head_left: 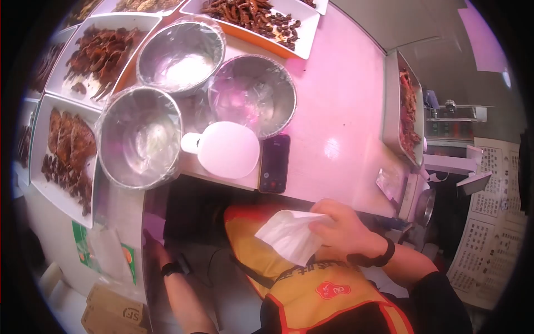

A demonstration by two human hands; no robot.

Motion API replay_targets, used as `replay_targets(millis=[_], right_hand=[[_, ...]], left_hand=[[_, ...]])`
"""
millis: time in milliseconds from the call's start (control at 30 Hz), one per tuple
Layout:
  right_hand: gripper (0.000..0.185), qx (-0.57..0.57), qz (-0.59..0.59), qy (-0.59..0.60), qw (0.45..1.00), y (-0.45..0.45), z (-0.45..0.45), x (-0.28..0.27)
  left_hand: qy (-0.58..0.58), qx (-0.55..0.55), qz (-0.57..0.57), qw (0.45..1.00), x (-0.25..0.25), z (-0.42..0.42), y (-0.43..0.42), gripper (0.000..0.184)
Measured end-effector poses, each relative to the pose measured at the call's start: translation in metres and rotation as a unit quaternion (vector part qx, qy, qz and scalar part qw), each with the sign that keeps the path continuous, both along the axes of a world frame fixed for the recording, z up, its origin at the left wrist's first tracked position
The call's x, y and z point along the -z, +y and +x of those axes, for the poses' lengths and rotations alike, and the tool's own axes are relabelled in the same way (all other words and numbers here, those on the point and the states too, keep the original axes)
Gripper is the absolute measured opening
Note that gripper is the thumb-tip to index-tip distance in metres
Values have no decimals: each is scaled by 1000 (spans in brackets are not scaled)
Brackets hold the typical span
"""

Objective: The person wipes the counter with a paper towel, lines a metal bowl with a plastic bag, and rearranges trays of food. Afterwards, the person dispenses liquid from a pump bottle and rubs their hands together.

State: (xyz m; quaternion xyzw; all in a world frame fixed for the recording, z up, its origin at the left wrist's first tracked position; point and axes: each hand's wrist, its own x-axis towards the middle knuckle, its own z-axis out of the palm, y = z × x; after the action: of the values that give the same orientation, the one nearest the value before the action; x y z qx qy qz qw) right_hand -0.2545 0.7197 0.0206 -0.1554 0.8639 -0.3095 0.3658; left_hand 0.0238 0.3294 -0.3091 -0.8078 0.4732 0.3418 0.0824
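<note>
My right hand (pixel 345 231) is closed on a white tissue-like sheet (pixel 292 234), pinched between thumb and fingers above the yellow apron (pixel 311 278). It is near the front edge of the pink-lit counter (pixel 339 128). At lower left, my left hand (pixel 159 253) reaches down into the dark space beside the counter. A pinkish piece (pixel 154 228) is by its fingers, which are too dim to make out. A phone (pixel 274 164) and a white round object with a short handle (pixel 228 150) lie at the counter edge.
Three metal bowls (pixel 139 136) with clear plastic linings stand at the left. White trays of dark cooked food (pixel 103 55) line the back and left. Another tray (pixel 410 114) stands at right, near a printed sheet (pixel 489 222). A cardboard box (pixel 114 312) is at lower left.
</note>
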Motion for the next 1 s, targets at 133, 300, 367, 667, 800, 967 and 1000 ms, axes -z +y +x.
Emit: replay_targets(millis=[133,300,367,667,800,967,1000], right_hand=[[18,273,128,212,930,81,-36,-20],[16,342,182,421,820,119,-80,-21],[16,336,146,469,803,128,-95,10],[55,362,-34,282,888,122,-162,135],[70,231,105,230,939,73,-162,149],[84,139,253,224,931,58,-165,154],[84,137,243,221,935,57,-166,156]], left_hand=[[-77,112,-16,991,56,27,-21,60],[-82,156,-36,984,84,26,-28,59],[-84,166,-40,982,89,27,-28,58],[-105,201,-61,972,96,24,-36,56],[-110,215,-77,967,93,29,-36,55],[-100,246,-104,958,78,49,-25,53],[-87,261,-120,954,73,57,-20,53]])
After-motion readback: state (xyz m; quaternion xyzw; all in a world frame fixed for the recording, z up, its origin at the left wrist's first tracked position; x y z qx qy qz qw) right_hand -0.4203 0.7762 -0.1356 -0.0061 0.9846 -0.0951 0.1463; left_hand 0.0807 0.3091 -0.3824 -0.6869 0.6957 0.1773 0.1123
